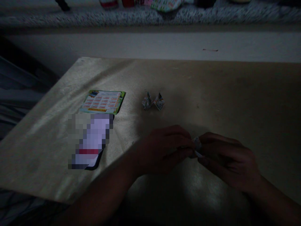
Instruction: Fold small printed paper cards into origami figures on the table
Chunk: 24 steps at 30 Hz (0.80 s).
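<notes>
Between my two hands is a small folded piece of paper [197,145], pale and mostly covered by fingers. My left hand [166,149] pinches its left side with the fingertips. From the right, my right hand [231,158] grips the other side between thumb and fingers. Beyond my hands, two small folded paper shapes, the left one [147,102] and the right one [159,102], stand close together on the table. Both have printed patterns and pointed tips. The dim light hides the fine folds of the held paper.
A pale table [246,103] lies under everything. At the left is a phone [96,138] with a lit, blurred screen, just below a printed calendar card [102,102]. A speckled stone ledge [131,15] with several items runs along the back, above a white wall [141,45].
</notes>
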### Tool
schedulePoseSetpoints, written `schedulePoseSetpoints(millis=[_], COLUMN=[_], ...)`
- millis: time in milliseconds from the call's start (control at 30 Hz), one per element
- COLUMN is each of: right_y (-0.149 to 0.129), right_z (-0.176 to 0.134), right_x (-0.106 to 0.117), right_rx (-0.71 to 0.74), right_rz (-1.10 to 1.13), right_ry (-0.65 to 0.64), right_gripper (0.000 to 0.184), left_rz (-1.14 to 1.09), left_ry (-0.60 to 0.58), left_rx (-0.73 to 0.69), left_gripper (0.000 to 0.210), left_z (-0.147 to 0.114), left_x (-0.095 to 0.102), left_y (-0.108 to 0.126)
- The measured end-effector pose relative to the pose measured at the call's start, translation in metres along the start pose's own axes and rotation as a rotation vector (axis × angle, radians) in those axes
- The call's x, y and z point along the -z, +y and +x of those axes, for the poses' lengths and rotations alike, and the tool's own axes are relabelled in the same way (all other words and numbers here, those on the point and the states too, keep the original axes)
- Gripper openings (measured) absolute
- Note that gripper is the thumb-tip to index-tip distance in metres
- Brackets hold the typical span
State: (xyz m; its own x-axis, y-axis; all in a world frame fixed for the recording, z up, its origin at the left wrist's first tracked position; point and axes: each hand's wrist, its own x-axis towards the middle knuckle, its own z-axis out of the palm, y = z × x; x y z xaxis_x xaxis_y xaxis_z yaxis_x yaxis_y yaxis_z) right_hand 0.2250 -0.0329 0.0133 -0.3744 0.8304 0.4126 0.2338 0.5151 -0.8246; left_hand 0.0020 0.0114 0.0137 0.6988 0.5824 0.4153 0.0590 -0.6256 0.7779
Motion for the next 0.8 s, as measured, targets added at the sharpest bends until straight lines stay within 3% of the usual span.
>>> schedulePoseSetpoints(millis=[300, 600, 800], right_y=[-0.002, -0.006, -0.009], right_z=[-0.005, -0.004, -0.003], right_x=[0.002, -0.011, -0.014], right_rx=[-0.092, -0.306, -0.343], right_rz=[0.007, 0.121, 0.146], right_ry=[0.127, 0.348, 0.373], right_gripper=[0.030, 0.022, 0.024], left_rz=[-0.084, -0.306, -0.413], left_ry=[0.200, 0.415, 0.490], left_rx=[0.069, 0.342, 0.407], left_gripper=[0.013, 0.003, 0.008], left_z=[-0.001, -0.002, 0.000], left_x=[-0.010, -0.028, -0.034], left_y=[0.004, 0.008, 0.009])
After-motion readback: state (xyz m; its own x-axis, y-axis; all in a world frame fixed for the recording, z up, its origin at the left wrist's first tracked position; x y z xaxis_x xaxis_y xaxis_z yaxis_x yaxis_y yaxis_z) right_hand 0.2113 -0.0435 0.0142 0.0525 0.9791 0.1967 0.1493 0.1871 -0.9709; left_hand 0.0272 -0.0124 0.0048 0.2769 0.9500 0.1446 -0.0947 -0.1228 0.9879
